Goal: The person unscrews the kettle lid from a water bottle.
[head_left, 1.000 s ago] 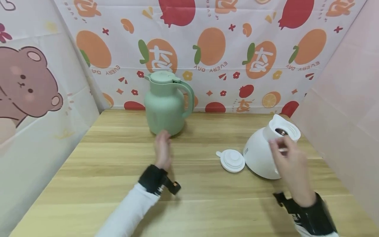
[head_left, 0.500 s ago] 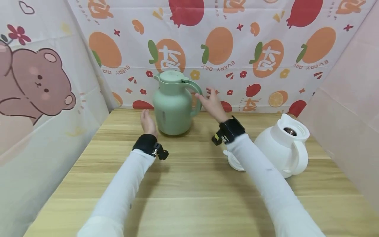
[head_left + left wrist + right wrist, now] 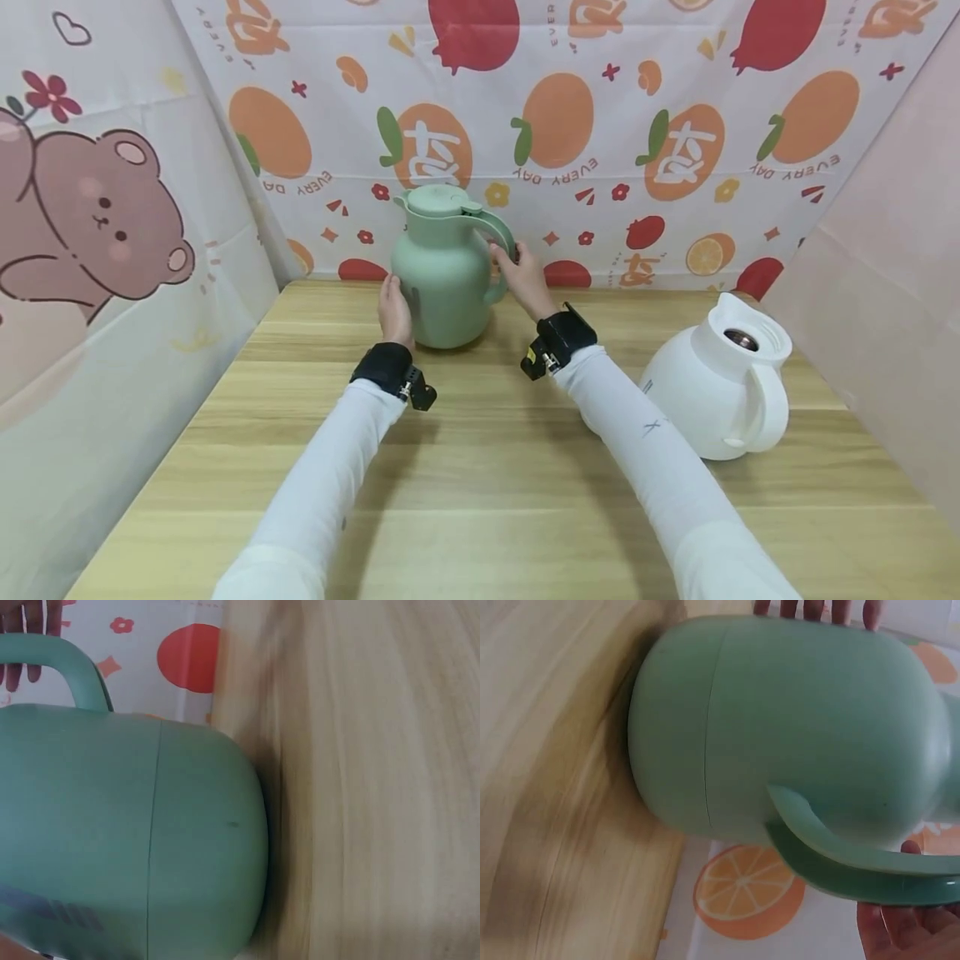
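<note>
A mint-green thermos jug (image 3: pixel 447 287) with its lid on stands upright at the back of the table. My left hand (image 3: pixel 394 312) lies along the jug's left side, fingers fairly straight; their tips show at the jug's edge in the right wrist view. On the other side, my right hand (image 3: pixel 528 282) holds the looped handle (image 3: pixel 840 870), its thumb and fingers on either side of it. A white jug (image 3: pixel 701 387) stands at the right with its mouth uncovered, the dark inside showing. Its round white lid is mostly hidden behind my right sleeve.
The wooden table (image 3: pixel 480 500) meets a fruit-print cloth (image 3: pixel 555 192) right behind the green jug. A bear-print cloth (image 3: pixel 112 225) hangs at the left and a pale pink one (image 3: pixel 892 275) at the right. My right forearm passes close beside the white jug.
My right hand has left the white jug's mouth and crossed to the green jug's handle, which it now holds. My left hand has moved forward against that jug's left side.
</note>
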`<state>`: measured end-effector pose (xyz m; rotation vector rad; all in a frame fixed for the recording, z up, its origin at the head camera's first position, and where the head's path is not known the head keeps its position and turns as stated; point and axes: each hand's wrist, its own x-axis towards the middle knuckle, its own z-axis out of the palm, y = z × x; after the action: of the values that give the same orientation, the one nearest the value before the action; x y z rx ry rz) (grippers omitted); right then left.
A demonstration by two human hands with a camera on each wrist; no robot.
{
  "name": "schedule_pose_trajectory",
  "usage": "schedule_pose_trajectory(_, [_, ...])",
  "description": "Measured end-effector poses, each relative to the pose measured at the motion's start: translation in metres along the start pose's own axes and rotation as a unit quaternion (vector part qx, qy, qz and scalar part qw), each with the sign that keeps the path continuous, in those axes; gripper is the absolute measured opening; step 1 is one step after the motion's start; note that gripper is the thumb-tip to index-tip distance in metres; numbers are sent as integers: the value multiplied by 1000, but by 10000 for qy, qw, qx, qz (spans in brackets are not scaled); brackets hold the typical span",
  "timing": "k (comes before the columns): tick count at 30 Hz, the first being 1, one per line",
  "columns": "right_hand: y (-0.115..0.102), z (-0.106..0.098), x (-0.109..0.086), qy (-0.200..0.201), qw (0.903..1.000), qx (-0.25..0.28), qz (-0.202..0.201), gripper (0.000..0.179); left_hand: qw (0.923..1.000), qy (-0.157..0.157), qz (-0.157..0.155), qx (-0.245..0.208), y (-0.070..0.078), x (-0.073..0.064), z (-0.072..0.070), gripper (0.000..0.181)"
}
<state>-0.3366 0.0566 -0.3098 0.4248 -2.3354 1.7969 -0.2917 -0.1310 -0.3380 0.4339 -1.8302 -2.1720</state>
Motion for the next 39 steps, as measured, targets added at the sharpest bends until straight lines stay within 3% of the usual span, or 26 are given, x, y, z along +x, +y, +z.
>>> schedule_pose_trajectory(7, [0,0,-1,2,9997,232,-56,31,9993,-227,287,91,-16,22,3,52])
schedule_pose_trajectory(13, [3,3,1,-834,9931,805,200,32,9993,-291,230,60,-18,28,5,52])
schedule_pose_trajectory(16, [4,6,-1,-1021,9899,962,197,36,9994,-292,145,80,-18,29,5,52])
schedule_pose_trajectory(23, [-1,13,-16,-908,9902,1040,189,32,9983,-540,-110,163,7,8,10,49])
schedule_pose_trajectory(26, [-2,15,-21,-1014,9898,983,183,32,9975,-679,-146,118,6,10,9,49])
schedule_pose_trajectory(33, [1,21,-26,-1720,9701,1670,-365,30,9953,-956,-166,74,6,9,6,52])
schedule_pose_trajectory(39, [-5,26,-35,-1598,9587,2299,-506,37,9931,-1108,-253,285,5,10,4,54])
